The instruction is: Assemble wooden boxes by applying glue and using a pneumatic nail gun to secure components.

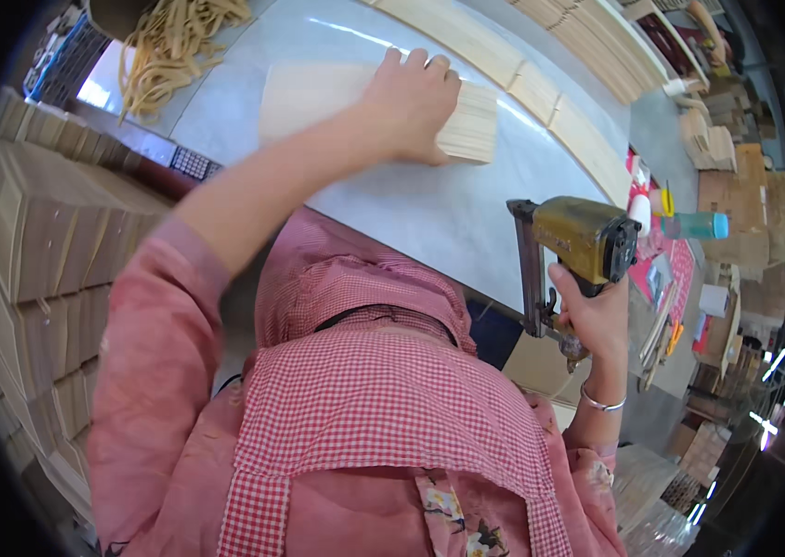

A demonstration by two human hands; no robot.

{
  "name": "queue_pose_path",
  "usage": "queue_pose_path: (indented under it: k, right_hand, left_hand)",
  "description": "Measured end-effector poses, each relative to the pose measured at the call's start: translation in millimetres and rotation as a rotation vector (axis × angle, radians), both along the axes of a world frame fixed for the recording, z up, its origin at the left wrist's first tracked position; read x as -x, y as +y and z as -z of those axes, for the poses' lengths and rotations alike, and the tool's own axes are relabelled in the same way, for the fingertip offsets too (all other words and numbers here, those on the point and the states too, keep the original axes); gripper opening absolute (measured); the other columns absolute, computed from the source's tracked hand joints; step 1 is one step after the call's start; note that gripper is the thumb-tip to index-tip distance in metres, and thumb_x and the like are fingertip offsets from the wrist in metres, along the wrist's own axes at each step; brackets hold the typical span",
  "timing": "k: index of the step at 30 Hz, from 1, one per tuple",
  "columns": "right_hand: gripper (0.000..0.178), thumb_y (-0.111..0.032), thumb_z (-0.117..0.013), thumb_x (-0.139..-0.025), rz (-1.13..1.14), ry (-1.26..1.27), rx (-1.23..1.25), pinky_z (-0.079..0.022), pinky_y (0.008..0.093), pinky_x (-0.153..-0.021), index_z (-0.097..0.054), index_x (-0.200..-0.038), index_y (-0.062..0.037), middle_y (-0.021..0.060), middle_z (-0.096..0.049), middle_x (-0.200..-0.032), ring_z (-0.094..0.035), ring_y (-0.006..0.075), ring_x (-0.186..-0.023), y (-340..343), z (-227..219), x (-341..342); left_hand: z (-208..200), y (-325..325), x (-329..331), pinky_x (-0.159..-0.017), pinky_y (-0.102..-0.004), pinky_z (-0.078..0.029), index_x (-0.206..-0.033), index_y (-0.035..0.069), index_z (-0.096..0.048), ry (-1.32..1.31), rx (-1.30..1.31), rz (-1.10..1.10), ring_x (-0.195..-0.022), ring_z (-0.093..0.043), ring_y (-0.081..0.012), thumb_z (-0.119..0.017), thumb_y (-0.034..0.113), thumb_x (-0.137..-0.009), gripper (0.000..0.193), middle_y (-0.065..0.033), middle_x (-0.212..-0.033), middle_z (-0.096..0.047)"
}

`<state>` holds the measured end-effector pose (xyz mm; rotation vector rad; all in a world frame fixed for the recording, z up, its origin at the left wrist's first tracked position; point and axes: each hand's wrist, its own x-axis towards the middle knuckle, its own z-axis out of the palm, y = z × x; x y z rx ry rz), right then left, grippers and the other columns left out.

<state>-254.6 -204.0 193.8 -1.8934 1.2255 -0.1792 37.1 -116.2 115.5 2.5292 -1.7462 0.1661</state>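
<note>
A block of thin, pale wooden boards [468, 125] lies stacked on the white tabletop in front of me. My left hand [415, 107] reaches across it, fingers curled over the far side and thumb down the near side, gripping the stack. At the table's right edge my right hand [592, 311] is wrapped round the handle of a brass-coloured pneumatic staple gun [587, 234]. Its long dark magazine points toward the table and its air fitting hangs below my hand. The gun is apart from the boards.
Long wooden strips [531, 91] line the table's far side. Yellowish bands [165, 56] are heaped at the far left. Tall stacks of wooden pieces [49, 223] stand at my left. A teal-capped bottle [697, 226] and cardboard boxes [736, 200] are at the right.
</note>
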Motion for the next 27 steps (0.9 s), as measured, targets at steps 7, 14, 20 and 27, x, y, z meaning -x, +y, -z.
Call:
queue_pose_path:
  k: [7,14,20,27]
  right_hand:
    - [0.028,-0.017,-0.079,-0.086,0.001,-0.004,0.048,-0.038,0.0254,-0.039,-0.067,-0.098,0.0052,0.0040,-0.059,-0.060,-0.049,0.0113,-0.041,-30,-4,-19]
    - [0.032,-0.021,-0.079,-0.087,-0.099,0.061,0.036,-0.040,0.0252,-0.039,-0.067,-0.100,0.0055,0.0046,-0.058,-0.059,-0.049,0.0115,-0.041,-42,2,-40]
    - [0.035,-0.024,-0.078,-0.088,-0.126,0.101,0.032,-0.040,0.0251,-0.040,-0.068,-0.101,0.0059,0.0055,-0.059,-0.061,-0.050,0.0115,-0.042,-45,3,-44]
    - [0.033,-0.023,-0.079,-0.087,-0.157,0.108,0.088,-0.041,0.0247,-0.041,-0.069,-0.100,0.0054,0.0062,-0.061,-0.063,-0.051,0.0112,-0.044,-40,1,-48]
  left_hand:
    - [37,-26,41,-0.085,-0.0420,-0.049,-0.119,-0.002,-0.061,0.152,0.122,-0.140,-0.099,-0.056,-0.0295,-0.082,0.055,-0.064,0.082,-0.0155,-0.118,-0.061]
    - [39,-24,42,-0.081,-0.0389,-0.050,-0.116,-0.002,-0.063,0.125,0.156,-0.125,-0.096,-0.057,-0.0282,-0.082,0.053,-0.065,0.077,-0.0150,-0.116,-0.061]
    - [39,-23,43,-0.080,-0.0384,-0.050,-0.116,-0.002,-0.064,0.117,0.162,-0.120,-0.095,-0.057,-0.0276,-0.082,0.054,-0.065,0.077,-0.0149,-0.115,-0.061]
    - [50,-12,39,-0.085,-0.0401,-0.050,-0.120,-0.001,-0.062,0.071,0.258,-0.128,-0.100,-0.058,-0.0285,-0.082,0.052,-0.065,0.079,-0.0158,-0.118,-0.061]
